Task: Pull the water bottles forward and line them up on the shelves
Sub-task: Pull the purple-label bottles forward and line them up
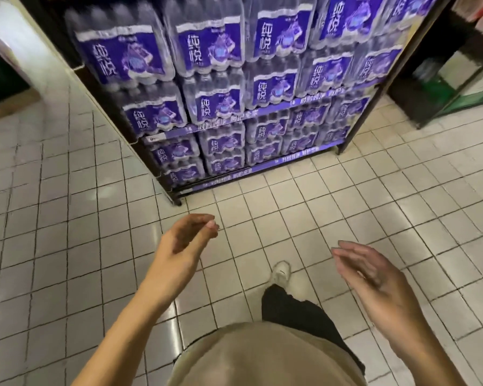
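Note:
Shrink-wrapped packs of water bottles [212, 51] with purple labels fill a dark metal shelf rack [354, 126] ahead of me, stacked on several levels down to the floor. The lowest packs [226, 160] sit just above the tiles. My left hand [184, 240] hangs in the air over the floor, fingers loosely bent, holding nothing. My right hand [374, 277] is also raised and empty, with its fingers stretched out and slightly blurred. Both hands are well short of the rack and touch no pack.
White tiled floor [67, 232] spreads around the rack. One foot in a pale shoe [280, 271] steps toward the shelf. A second dark shelf unit with green parts [444, 87] stands at the right. A pale wall edge [53, 51] runs along the rack's left side.

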### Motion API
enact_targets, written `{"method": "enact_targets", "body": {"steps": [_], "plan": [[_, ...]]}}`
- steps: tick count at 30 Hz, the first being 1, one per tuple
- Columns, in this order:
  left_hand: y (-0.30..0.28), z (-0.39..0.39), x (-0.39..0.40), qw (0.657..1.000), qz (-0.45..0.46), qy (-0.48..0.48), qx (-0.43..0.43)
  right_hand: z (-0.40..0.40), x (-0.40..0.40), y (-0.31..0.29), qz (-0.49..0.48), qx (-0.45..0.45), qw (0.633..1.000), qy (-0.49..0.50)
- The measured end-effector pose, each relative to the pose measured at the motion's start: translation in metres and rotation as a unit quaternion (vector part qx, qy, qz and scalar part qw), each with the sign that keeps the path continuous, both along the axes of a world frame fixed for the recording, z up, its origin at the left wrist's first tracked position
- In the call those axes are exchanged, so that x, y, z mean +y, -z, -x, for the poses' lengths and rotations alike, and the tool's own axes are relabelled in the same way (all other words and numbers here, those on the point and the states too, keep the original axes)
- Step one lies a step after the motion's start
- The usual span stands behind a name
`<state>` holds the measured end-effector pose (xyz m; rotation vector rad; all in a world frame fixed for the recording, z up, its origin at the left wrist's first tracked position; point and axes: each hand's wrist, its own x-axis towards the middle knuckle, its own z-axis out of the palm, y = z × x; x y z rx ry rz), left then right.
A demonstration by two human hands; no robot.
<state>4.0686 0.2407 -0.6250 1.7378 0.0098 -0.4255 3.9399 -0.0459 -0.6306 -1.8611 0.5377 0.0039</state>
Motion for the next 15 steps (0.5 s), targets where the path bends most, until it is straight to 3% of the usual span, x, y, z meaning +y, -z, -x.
{"method": "enact_targets", "body": {"steps": [3, 9, 15], "plan": [[0.012, -0.041, -0.030, 0.999, -0.014, -0.048, 0.010, -0.079, -0.039, -0.003, -0.056, -0.001, 0.997, -0.045], [0.006, -0.107, -0.069, 0.991, -0.020, -0.135, -0.007, -0.216, -0.092, -0.029, -0.052, -0.009, 0.987, -0.149], [0.009, -0.184, -0.088, 0.981, -0.024, -0.195, -0.010, -0.328, -0.119, -0.038, -0.064, -0.021, 0.980, -0.185]]}}
